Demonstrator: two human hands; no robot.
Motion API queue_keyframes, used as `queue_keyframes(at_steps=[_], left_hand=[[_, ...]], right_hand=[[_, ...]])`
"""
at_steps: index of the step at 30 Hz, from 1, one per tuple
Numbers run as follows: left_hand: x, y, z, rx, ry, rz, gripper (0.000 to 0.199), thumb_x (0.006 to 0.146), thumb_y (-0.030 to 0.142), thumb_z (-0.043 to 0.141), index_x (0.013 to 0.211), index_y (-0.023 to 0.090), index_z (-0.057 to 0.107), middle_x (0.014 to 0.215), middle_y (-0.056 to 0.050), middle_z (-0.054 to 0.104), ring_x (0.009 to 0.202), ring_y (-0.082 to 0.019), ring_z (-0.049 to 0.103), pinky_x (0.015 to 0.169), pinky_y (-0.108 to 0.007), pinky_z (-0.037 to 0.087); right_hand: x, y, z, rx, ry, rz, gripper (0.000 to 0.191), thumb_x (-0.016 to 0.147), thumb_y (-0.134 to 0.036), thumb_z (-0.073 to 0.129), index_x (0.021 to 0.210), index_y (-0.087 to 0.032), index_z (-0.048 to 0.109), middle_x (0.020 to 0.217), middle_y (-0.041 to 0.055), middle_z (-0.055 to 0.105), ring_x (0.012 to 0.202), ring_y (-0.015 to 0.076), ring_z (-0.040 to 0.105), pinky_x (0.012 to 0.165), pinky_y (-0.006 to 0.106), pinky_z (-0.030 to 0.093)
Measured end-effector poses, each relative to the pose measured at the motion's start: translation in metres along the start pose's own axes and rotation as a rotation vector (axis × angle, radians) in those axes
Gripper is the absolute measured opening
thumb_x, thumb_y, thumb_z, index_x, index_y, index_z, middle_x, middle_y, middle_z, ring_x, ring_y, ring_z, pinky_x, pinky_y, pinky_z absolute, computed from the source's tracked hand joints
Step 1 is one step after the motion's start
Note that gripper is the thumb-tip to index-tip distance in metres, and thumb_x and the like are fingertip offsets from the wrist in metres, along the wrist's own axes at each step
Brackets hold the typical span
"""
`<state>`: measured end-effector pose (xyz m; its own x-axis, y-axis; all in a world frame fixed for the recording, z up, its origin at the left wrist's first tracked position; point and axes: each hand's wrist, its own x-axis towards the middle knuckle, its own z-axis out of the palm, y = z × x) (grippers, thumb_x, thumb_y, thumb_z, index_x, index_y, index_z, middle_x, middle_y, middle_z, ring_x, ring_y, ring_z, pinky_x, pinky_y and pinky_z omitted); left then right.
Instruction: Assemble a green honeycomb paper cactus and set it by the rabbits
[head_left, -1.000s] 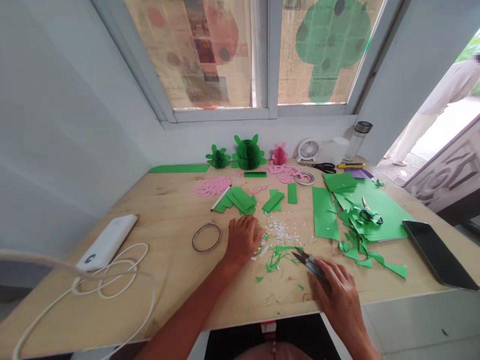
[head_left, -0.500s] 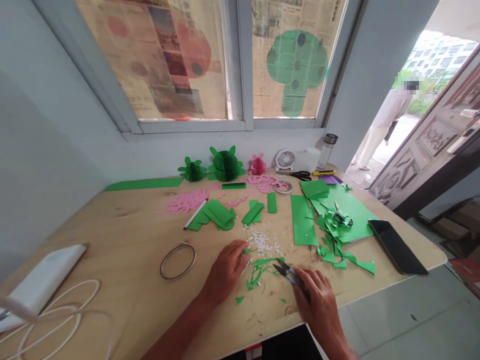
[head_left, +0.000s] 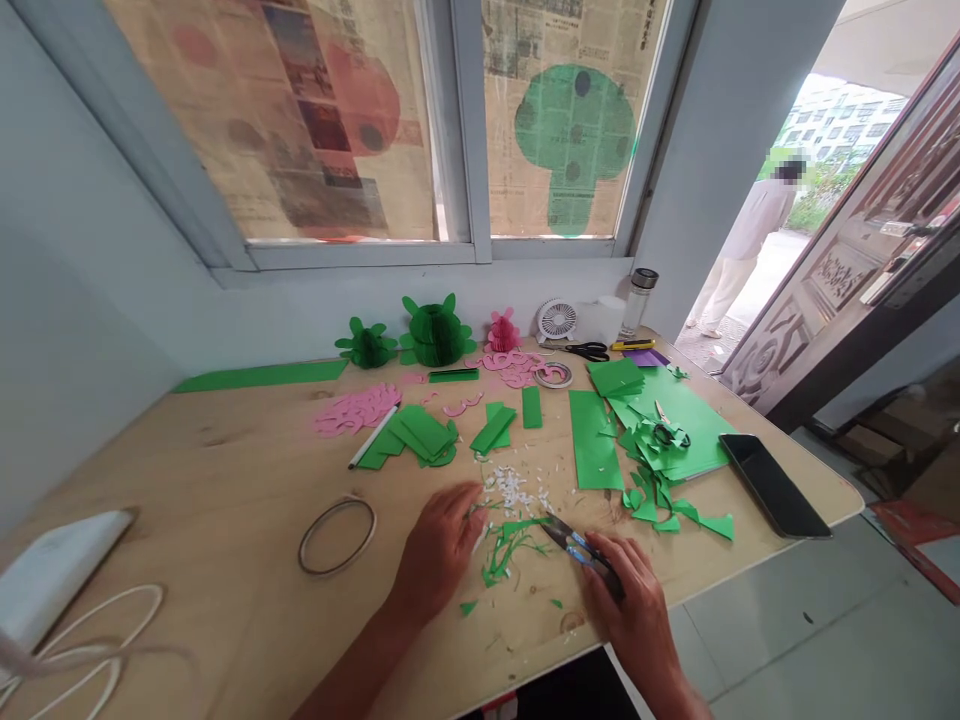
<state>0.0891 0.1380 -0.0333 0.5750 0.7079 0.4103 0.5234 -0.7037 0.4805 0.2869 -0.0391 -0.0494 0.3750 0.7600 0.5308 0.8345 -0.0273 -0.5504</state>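
Observation:
My right hand [head_left: 634, 590] is wrapped around a pair of thread snips [head_left: 581, 550]. Their blades stand apart and point at the green paper scraps [head_left: 508, 548] on the table. My left hand [head_left: 439, 550] rests on the wood just left of those scraps, its fingers curled and pressed together. Whatever lies between those fingertips is hidden from me. A small heap of white paper bits [head_left: 511, 490] is spread just beyond both hands.
Folded green paper pieces [head_left: 424, 432], pink cut-outs [head_left: 356, 410] and a tape roll [head_left: 337, 535] lie around. Green sheets [head_left: 694, 420] with small scissors [head_left: 670, 435] are at right, by a phone [head_left: 772, 485]. Paper ornaments [head_left: 436, 335] and a fan [head_left: 557, 320] line the wall. A person [head_left: 742, 240] stands outside.
The whole view has shifted, so the table things appear farther left. The snips' tips now sit closer to the green scraps. My left hand stays beside them.

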Motion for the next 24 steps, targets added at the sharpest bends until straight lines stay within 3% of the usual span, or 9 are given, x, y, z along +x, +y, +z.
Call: queue_keyframes(at_steps=[4,9,15,19,24], left_hand=[[0.004,0.001,0.002,0.094,0.0,-0.005,0.032,0.089,0.032,0.046,0.109,0.02,0.066,0.112,-0.011,0.069,0.107,-0.028,0.062,0.096,-0.047,0.049],[-0.004,0.005,-0.002,0.037,-0.077,0.055,0.032,0.091,0.029,0.042,0.114,0.021,0.064,0.112,-0.008,0.069,0.107,-0.023,0.062,0.098,-0.041,0.047],[0.032,-0.015,-0.007,0.362,-0.06,-0.01,0.035,0.089,0.023,0.043,0.119,0.017,0.06,0.128,-0.013,0.061,0.131,-0.033,0.044,0.109,-0.058,0.028],[0.058,-0.03,0.001,0.39,-0.101,0.016,0.029,0.088,0.022,0.044,0.112,0.018,0.06,0.128,-0.013,0.061,0.134,-0.033,0.04,0.111,-0.06,0.02],[0.05,-0.028,0.005,0.346,-0.111,0.016,0.022,0.087,0.021,0.044,0.103,0.018,0.061,0.115,-0.012,0.067,0.13,-0.033,0.044,0.109,-0.06,0.022]], right_hand=[[-0.002,0.004,0.0,0.022,-0.002,0.003,0.024,0.093,-0.033,0.051,0.113,-0.024,0.062,0.1,0.0078,0.071,0.092,0.0239,0.066,0.08,0.04,0.055],[-0.005,0.011,0.002,0.042,-0.027,-0.012,0.025,0.093,-0.033,0.051,0.114,-0.023,0.06,0.102,0.0087,0.071,0.093,0.0246,0.065,0.084,0.044,0.051],[-0.007,0.015,0.006,0.014,-0.017,-0.024,0.026,0.093,-0.033,0.051,0.115,-0.021,0.059,0.103,0.0096,0.071,0.095,0.0256,0.064,0.087,0.046,0.05],[-0.007,0.013,0.006,-0.009,0.006,-0.031,0.025,0.093,-0.032,0.051,0.114,-0.022,0.06,0.102,0.009,0.071,0.093,0.0251,0.065,0.086,0.045,0.051],[-0.006,0.01,0.005,0.007,0.02,-0.038,0.024,0.093,-0.031,0.051,0.113,-0.021,0.061,0.101,0.0085,0.071,0.092,0.0239,0.066,0.085,0.043,0.051]])
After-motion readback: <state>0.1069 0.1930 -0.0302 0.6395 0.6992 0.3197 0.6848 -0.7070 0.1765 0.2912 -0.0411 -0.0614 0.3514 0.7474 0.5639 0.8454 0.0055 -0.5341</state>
